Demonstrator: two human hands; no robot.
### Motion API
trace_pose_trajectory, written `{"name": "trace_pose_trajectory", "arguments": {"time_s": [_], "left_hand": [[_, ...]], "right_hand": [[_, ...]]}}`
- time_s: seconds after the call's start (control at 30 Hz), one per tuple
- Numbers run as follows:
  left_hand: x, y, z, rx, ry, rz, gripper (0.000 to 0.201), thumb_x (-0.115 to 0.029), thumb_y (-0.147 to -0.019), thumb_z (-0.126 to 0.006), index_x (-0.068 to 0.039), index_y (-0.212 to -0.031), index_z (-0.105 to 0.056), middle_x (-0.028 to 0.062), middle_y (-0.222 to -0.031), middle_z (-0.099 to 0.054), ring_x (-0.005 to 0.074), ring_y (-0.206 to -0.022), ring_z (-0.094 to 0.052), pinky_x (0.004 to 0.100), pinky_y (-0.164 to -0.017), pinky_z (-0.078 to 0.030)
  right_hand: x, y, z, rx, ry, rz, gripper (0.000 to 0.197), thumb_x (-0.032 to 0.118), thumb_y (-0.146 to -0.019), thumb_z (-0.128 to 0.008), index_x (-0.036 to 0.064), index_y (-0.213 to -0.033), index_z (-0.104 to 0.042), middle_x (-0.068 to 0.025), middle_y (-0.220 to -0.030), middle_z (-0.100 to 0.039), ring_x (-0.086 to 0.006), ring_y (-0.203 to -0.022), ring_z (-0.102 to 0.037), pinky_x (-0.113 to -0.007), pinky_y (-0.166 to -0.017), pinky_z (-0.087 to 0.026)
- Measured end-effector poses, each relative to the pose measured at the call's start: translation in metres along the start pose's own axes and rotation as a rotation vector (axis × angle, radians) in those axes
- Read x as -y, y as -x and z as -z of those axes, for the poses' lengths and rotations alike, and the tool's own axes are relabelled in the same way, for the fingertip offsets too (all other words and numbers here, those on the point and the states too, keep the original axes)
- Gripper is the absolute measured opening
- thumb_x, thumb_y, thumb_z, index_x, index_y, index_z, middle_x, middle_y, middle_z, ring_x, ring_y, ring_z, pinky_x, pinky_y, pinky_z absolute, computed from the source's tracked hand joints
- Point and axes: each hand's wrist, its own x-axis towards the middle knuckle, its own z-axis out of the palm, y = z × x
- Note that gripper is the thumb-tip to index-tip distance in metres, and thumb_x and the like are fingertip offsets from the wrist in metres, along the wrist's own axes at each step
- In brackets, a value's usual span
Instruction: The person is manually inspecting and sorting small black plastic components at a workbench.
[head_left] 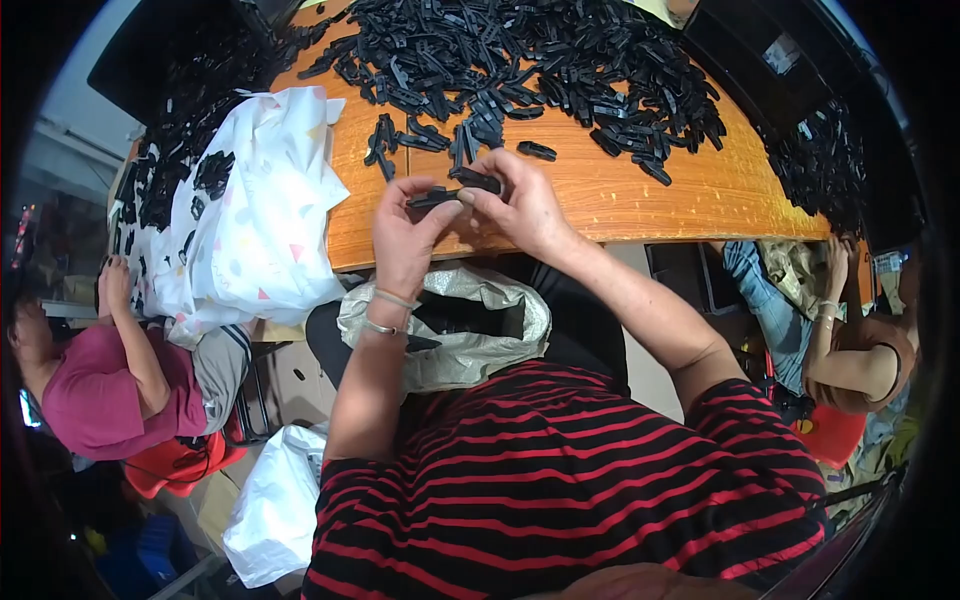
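Fingers of the left hand [402,232] and right hand [528,208], nearly closed, pinch black plastic pieces [474,180] by the brown table [610,200]

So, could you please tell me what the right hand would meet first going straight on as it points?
Probably the black piece in the left hand, just ahead of the right hand, though depth is unclear.

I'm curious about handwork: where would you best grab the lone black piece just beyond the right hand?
Perhaps pinch the lone black piece across its middle, from the near side: it's long and slim, lies roughly crosswise, apart from the pile.
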Motion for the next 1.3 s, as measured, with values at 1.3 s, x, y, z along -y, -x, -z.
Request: {"name": "trace_pose_trajectory", "arguments": {"time_s": [1.3], "left_hand": [[-0.05, 0.019, -0.026, -0.048, 0.224, 0.012, 0.036, -0.001, -0.089, -0.061, 0.004, -0.124, -0.052, 0.0077, -0.111, -0.062, 0.0129, -0.101, -0.06, 0.0259, -0.089, -0.048]], "right_hand": [[0.024, 0.005, 0.003, -0.066, -0.025, -0.059, 0.029, 0.0, -0.073, -0.077, 0.0012, -0.097, -0.062, -0.0015, -0.09, -0.059, -0.0039, -0.062, -0.051, -0.021, -0.056, -0.045]]}}
